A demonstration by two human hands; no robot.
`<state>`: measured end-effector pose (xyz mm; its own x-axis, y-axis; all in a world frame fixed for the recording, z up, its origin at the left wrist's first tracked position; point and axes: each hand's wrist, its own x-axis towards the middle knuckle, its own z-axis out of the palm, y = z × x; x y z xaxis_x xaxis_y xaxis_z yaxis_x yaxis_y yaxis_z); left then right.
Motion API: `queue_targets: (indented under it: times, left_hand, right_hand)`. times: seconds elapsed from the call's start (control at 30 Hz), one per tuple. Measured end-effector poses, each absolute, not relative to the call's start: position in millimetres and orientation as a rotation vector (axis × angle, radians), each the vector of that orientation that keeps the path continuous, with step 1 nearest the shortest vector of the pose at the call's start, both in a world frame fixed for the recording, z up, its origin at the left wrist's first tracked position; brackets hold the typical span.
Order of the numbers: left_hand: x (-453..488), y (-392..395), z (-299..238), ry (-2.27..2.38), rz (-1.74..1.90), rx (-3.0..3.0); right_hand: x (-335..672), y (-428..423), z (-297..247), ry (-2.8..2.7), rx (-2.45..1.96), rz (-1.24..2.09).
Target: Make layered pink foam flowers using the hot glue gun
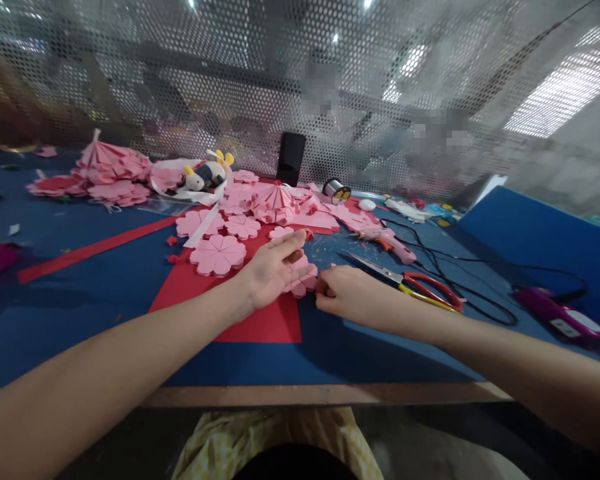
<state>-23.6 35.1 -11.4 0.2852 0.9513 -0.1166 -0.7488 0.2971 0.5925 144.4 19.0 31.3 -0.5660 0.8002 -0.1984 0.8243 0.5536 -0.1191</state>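
My left hand (pixel 275 270) reaches over the red sheet with its fingers stretched out, palm turned toward the right. A pink paper flower (pixel 303 283) shows behind and below its fingers; whether they touch is unclear. By the fingertips is a small red piece (pixel 309 235), and I cannot tell if it is held. Just to the right, my right hand (pixel 347 293) is closed with curled fingers, close to the flower's edge. Whatever is in its pinch is hidden. Scissors (pixel 405 280) with red and yellow handles lie beyond the right wrist, blades parted slightly.
Stacked pink flowers (pixel 219 255) lie on the red sheet (pixel 260 328). A pink glue gun (pixel 393 243) with a black cord sits at right. Behind are a wire spool (pixel 337 191), an upright phone (pixel 291 159) and a perforated screen (pixel 205 87). A red strip (pixel 100 250) lies left.
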Motion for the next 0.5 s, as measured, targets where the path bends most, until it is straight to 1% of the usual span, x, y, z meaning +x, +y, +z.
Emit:
queue_targets:
  times: [0.17, 0.3, 0.4, 0.5]
  left_hand:
    - [-24.5, 35.2, -8.0, 0.445, 1.205, 0.437]
    - [-23.7, 36.1, -9.1, 0.406, 1.208, 0.487]
    - [-23.1, 36.2, -10.1, 0.4, 1.233, 0.519]
    - [-22.7, 35.1, -9.3, 0.427, 1.226, 0.552]
  right_hand:
    - [144.0, 16.6, 32.2, 2.677, 1.478, -0.202]
    - [144.7, 19.2, 33.5, 2.7, 1.563, -0.221]
    - [146.9, 25.4, 34.4, 2.738, 1.588, -0.341]
    - [152.6, 32.3, 36.2, 2.713, 1.569, -0.587]
